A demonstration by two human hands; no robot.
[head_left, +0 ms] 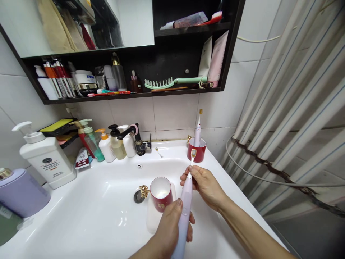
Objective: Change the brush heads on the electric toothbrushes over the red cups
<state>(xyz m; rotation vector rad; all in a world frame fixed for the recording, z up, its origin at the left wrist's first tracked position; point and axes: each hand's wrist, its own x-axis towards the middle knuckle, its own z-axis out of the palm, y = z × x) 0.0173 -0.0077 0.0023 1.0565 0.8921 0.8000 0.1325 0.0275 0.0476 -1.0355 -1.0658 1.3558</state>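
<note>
Basin: white sink (81, 219), red cup (161, 194) standing in it, just behind the hands.
Left hand (168, 230): fingers (191, 228) closed around electric toothbrush (185, 212) handle.
Right hand (206, 187): fingers (192, 172) pinching toothbrush neck.

A home bathroom. Below the right hand (205, 189) sits a white ceramic washbasin (167, 147). Ahead of the hand, a black wall shelf (172, 61) crowded with bottled toiletries (59, 77) hangs on white tiles (175, 113). To its right falls a pale striped shower curtain (296, 108).
</note>
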